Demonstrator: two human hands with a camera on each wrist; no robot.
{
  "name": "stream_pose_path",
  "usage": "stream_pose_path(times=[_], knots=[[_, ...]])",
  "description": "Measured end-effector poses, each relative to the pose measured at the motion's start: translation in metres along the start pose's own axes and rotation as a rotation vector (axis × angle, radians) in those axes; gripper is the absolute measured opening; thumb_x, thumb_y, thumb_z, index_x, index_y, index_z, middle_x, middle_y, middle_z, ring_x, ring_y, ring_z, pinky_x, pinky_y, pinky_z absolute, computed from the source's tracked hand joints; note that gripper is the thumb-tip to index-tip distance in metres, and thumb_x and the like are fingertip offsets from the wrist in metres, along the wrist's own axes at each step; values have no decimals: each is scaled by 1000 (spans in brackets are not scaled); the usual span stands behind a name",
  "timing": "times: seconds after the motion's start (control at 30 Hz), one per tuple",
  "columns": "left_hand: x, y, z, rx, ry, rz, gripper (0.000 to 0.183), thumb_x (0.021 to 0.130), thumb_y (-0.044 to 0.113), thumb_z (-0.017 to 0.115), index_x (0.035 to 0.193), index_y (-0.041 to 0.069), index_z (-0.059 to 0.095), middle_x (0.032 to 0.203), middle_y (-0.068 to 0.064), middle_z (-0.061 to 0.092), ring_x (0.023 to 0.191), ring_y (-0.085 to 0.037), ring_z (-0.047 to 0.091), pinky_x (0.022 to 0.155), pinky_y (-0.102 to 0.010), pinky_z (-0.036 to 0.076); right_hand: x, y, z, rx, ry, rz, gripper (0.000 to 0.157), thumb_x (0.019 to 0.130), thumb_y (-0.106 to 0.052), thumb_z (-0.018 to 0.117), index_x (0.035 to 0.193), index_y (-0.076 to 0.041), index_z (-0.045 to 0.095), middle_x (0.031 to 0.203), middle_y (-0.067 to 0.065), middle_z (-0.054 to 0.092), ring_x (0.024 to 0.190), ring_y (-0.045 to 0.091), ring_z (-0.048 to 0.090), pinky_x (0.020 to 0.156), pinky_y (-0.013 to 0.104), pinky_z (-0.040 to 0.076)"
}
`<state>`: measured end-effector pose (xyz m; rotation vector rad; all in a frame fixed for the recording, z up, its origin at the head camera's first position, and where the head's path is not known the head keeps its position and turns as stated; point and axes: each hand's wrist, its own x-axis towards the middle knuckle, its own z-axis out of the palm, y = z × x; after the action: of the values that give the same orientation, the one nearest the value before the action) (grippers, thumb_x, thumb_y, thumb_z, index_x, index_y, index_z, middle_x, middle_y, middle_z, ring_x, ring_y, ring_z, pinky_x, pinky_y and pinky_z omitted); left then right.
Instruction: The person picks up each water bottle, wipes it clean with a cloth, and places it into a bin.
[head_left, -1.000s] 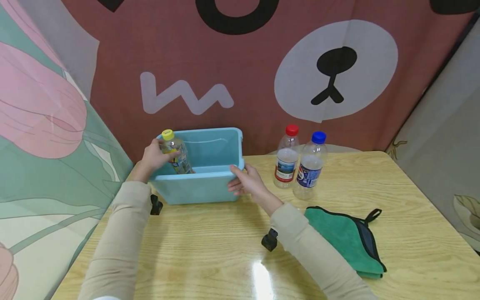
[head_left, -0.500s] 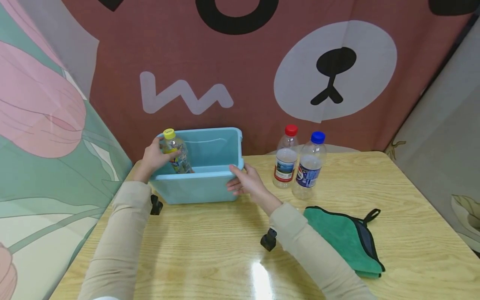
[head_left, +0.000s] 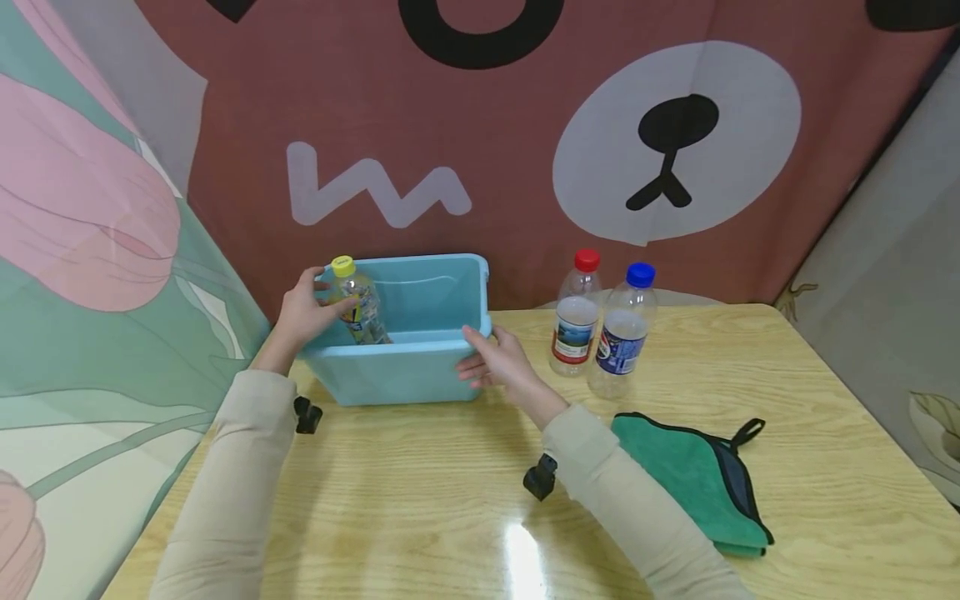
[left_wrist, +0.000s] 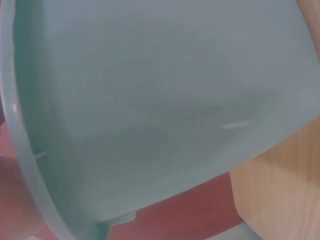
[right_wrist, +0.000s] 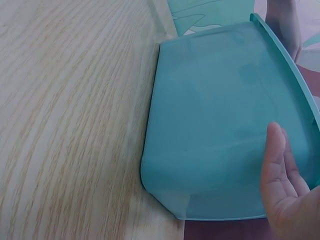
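A light blue plastic bin [head_left: 390,375] stands at the back left of the wooden table. Inside it leans a clear plastic bottle with a yellow cap [head_left: 343,266], its lower part hidden by the front wall. My left hand [head_left: 303,312] reaches over the bin's left end, fingers spread beside the bottle and thumb across its label. At the bin's front right corner, my right hand [head_left: 498,358] holds the rim, thumb over the top and fingers along the outer wall. In the right wrist view those fingers [right_wrist: 275,160] lie straight against the wall.
Two clear bottles stand right of the bin, one with a red cap [head_left: 576,329], one with a blue cap [head_left: 621,342]. A folded green cloth with black edging [head_left: 693,475] lies nearer, beside the right forearm. Printed curtains [head_left: 510,167] hang right behind the table.
My left hand has eased slightly to the left and its fingers have loosened from the bottle, which keeps its place. My right hand stays at the bin's corner.
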<state>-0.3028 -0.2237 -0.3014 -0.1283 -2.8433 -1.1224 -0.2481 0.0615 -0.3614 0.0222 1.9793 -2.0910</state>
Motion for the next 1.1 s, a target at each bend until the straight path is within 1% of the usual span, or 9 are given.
stream_pose_path(times=[0.2,0.37,0.47,0.6,0.73,0.83,0.93,1.0,1.1], knots=[[-9,-2,-2,-18,33,27,85,85,37,62,143,1,12,136,-27,34,118,-41,42,90,-52,41,-2,-3,-5,2,10,7,69,88,-47,54,141,-11,27,82,16,67,66,21,66,58,31,54],[-13,-4,-5,-12,79,36,81,85,32,63,143,2,15,134,-27,36,115,-42,44,90,-52,42,-3,-3,-8,-6,32,4,68,89,-45,53,142,-12,27,84,18,67,63,19,66,53,28,53],[-16,-4,-8,-2,113,55,76,86,27,63,141,0,18,132,-27,38,113,-42,46,88,-53,42,-5,-4,-10,-11,46,11,71,88,-46,54,143,-12,25,84,17,67,64,18,66,55,29,54],[-23,-3,-11,-2,160,84,73,87,29,61,140,0,21,130,-26,41,112,-39,47,89,-52,42,-12,-7,-14,-20,77,-1,71,90,-43,53,143,-9,22,89,20,66,64,18,66,58,31,55],[-33,4,-11,-30,195,133,68,87,32,60,138,1,27,126,-23,45,112,-37,46,90,-51,40,-19,-12,-19,-44,116,-32,63,91,-37,54,139,-6,29,91,23,65,64,19,66,56,30,54],[-41,14,-9,-56,230,198,57,88,24,60,132,-1,34,120,-23,49,107,-37,50,88,-49,42,-26,-17,-23,-66,131,-69,53,91,-33,55,132,-4,36,88,22,66,64,20,66,54,30,54],[-48,25,-4,-85,261,271,49,87,16,62,126,-4,41,112,-23,52,100,-37,54,80,-45,47,-36,-22,-26,-88,128,-102,45,92,-29,55,125,-2,40,85,22,66,62,20,65,53,30,54],[-53,32,0,-100,270,309,46,86,14,63,123,-4,43,108,-22,55,98,-35,55,74,-40,49,-43,-23,-28,-101,117,-125,40,92,-27,55,120,-1,42,85,22,66,63,22,65,52,30,54],[-59,41,6,-114,276,365,43,85,11,64,121,-3,46,103,-18,57,94,-30,56,67,-26,48,-52,-25,-31,-127,94,-152,34,92,-26,54,114,-2,45,84,22,66,66,26,65,53,32,54]])
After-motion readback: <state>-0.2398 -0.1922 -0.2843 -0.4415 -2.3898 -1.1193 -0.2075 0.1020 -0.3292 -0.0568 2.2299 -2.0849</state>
